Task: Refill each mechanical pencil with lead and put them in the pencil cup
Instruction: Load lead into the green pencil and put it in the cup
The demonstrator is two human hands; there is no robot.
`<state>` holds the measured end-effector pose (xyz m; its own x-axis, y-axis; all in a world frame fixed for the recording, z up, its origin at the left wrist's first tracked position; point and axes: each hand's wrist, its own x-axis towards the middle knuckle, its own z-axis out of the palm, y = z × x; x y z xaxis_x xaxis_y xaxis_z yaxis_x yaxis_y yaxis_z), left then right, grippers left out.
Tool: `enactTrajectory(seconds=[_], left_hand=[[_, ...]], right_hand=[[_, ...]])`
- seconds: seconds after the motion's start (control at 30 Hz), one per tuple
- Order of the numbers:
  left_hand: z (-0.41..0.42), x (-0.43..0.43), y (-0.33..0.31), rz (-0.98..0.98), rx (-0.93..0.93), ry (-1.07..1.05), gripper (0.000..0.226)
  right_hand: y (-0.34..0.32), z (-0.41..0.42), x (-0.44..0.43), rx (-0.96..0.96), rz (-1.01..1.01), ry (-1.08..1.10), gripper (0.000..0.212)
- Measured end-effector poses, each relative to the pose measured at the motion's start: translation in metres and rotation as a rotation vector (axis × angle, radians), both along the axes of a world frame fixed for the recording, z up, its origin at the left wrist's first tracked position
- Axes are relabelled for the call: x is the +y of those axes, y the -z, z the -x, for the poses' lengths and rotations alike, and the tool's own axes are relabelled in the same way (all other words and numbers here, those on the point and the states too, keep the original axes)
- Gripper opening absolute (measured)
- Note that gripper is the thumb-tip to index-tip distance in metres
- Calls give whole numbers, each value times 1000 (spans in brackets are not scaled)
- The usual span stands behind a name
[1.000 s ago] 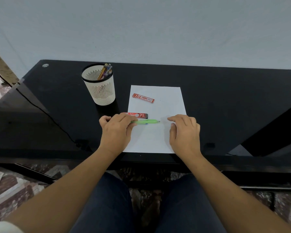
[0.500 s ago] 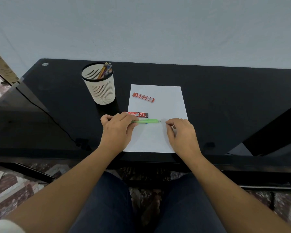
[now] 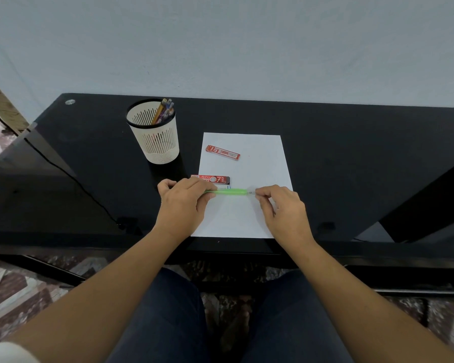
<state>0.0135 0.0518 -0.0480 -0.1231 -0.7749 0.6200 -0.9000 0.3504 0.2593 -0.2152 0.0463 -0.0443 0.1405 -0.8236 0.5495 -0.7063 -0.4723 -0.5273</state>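
A green mechanical pencil (image 3: 230, 191) lies level over a white sheet of paper (image 3: 260, 163), tip pointing right. My left hand (image 3: 181, 205) grips its left end. My right hand (image 3: 283, 208) has its fingertips pinched together right at the pencil's tip; whether they touch it I cannot tell. A red lead case (image 3: 222, 152) lies on the paper's upper part. A second red and black lead case (image 3: 211, 179) lies just beyond the pencil. A white slotted pencil cup (image 3: 155, 137) stands at the left with several pencils (image 3: 164, 111) in it.
The black glossy desk (image 3: 351, 153) runs to a pale wall behind. A dark cable (image 3: 71, 176) crosses the desk's left part. A black panel (image 3: 427, 205) slants at the right front. Patterned floor tiles and my legs show below the desk edge.
My right hand has slid left across the paper and its fingers have curled up to the pencil's tip. My left hand has kept its grip on the pencil.
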Motion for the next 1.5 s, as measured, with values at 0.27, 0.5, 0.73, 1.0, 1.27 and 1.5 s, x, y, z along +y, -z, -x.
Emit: enactTrajectory(seconds=[0.27, 0.5, 0.73, 1.0, 1.27, 1.5], left_hand=[[-1, -1, 0, -1, -23, 25, 8], [-1, -1, 1, 44, -92, 68, 13], [1, -3, -1, 93, -109, 115, 12], [4, 0, -2, 10, -105, 59, 21], [0, 0, -3, -28, -75, 14, 35], [0, 4, -9, -26, 49, -133, 35]], right_hand=[[-3, 0, 0, 38, -34, -40, 7], [-1, -1, -1, 74, -63, -33, 8], [-1, 0, -1, 84, -52, -62, 12], [-8, -4, -1, 100, -168, -114, 35], [-1, -3, -3, 76, -73, -68, 19], [-4, -3, -3, 1, -106, 14, 19]])
